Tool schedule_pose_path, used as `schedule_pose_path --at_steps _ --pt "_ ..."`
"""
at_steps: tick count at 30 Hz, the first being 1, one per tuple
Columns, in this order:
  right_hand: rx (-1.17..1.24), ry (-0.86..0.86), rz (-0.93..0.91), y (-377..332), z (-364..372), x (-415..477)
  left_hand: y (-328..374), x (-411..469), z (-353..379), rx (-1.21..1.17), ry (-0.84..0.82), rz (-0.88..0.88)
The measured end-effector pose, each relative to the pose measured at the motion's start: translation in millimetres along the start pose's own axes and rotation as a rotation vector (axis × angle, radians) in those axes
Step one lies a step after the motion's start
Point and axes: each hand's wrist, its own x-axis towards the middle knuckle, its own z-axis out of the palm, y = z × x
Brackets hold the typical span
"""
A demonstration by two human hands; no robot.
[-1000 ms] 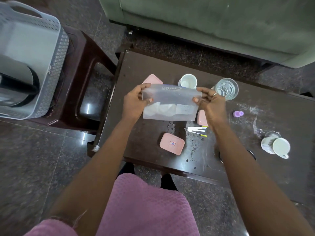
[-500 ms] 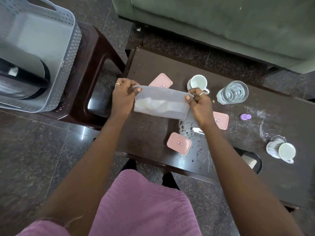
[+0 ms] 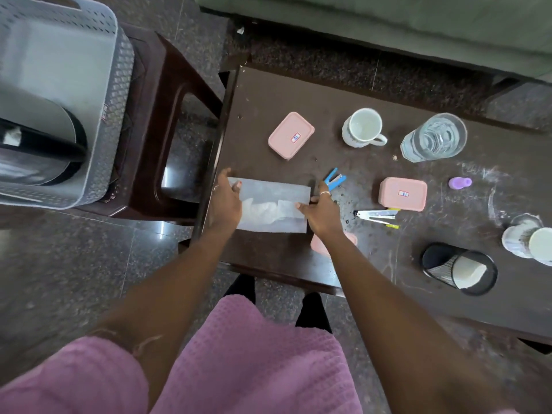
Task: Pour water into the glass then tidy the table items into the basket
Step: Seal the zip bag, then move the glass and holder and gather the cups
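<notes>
Left grip (image 3: 225,201) pinches the left end of the pouch (image 3: 268,204), thumb on top. Right grip (image 3: 322,213) pinches the right end, fingers curled at the edge. Both grips narrow, both on the pouch. The pouch is translucent with pale contents, held flat and level over the near left part of the tabletop (image 3: 268,94) — cannot tell if it touches the surface.

Glass (image 3: 433,137) stands upright at the far side, filled with water, just right of a white mug (image 3: 363,127) that is upright with its handle to the right. Basket (image 3: 98,94), grey and perforated, sits on a dark stool (image 3: 167,85) left of the tabletop; a kettle (image 3: 38,144) is inside it.

Pink box (image 3: 291,135) lies beyond the pouch. A second pink box (image 3: 402,194) is to the right, and a third (image 3: 318,245) is mostly hidden under the right forearm. Blue stapler (image 3: 334,180) lies just beyond the right grip and a white stapler (image 3: 376,215) just to its right. Small purple item (image 3: 460,182) is near the second box — too small to tell what it is. Black mesh cup (image 3: 442,264) is tilted, with paper in it. Another mug (image 3: 525,240) lies on its side at the right edge. Green sofa (image 3: 388,25) stands behind.
</notes>
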Motion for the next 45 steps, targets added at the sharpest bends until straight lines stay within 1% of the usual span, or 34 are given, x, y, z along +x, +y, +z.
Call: schedule_pose_path --at_steps 2,4,7,10,12,14,16,17,20,23,25,27,30,34,37,39,41,45 --pt "-0.124 0.009 -0.01 2.0 4.5 -1.9 -5.5 2.1 5.7 0.138 0.021 -0.018" --pt "-0.161 0.084 -0.037 4.1 2.0 -7.0 -5.6 -0.4 11.2 0.279 0.052 -0.027" --pt "-0.134 0.237 -0.073 10.7 -13.6 -16.8 8.2 -8.1 19.4 0.286 0.139 0.028" --pt "-0.195 0.46 -0.077 30.0 -41.9 -25.9 35.3 -20.1 36.5 0.257 0.176 0.143" --pt "-0.245 0.627 -0.019 51.7 -67.2 -35.5 58.8 -35.8 54.4 0.249 0.141 0.217" --pt "-0.34 0.762 0.095 78.0 -91.3 -47.5 82.4 -55.1 72.4 0.259 0.101 0.303" --pt "-0.357 0.862 0.214 102.5 -112.0 -60.2 103.3 -72.8 89.0 0.258 0.059 0.4" --pt "-0.346 0.869 0.261 113.8 -122.3 -67.4 113.3 -81.4 96.5 0.253 0.038 0.439" --pt "-0.341 0.792 0.41 141.0 -151.1 -83.8 141.4 -100.8 116.5 0.256 0.009 0.493" --pt "-0.265 0.628 0.541 161.6 -175.2 -88.0 165.9 -115.2 133.3 0.277 -0.009 0.544" --pt "-0.132 0.528 0.544 171.4 -186.2 -83.9 181.4 -119.4 144.3 0.294 -0.024 0.577" --pt "-0.039 0.486 0.484 175.1 -191.4 -79.0 194.6 -118.5 154.5 0.321 -0.038 0.584" --pt "-0.032 0.514 0.393 170.3 -201.4 -74.9 215.7 -114.0 168.6 0.358 -0.039 0.594" --pt "-0.14 0.599 0.244 149.5 -230.6 -65.3 247.6 -99.7 183.6 0.375 -0.027 0.584" --pt "-0.18 0.687 0.124 123.0 -264.1 -52.1 272.4 -83.3 191.5 0.426 -0.054 0.585" --pt "-0.198 0.714 0.053 104.0 -288.4 -39.6 287.9 -73.0 195.6 0.484 -0.094 0.575" --pt "-0.188 0.671 -0.015 85.1 -308.7 -24.0 299.7 -64.9 200.0 0.534 -0.153 0.562" --pt "-0.253 0.492 -0.086 56.9 -325.3 14.2 311.1 -58.1 211.7 0.591 -0.285 0.483"
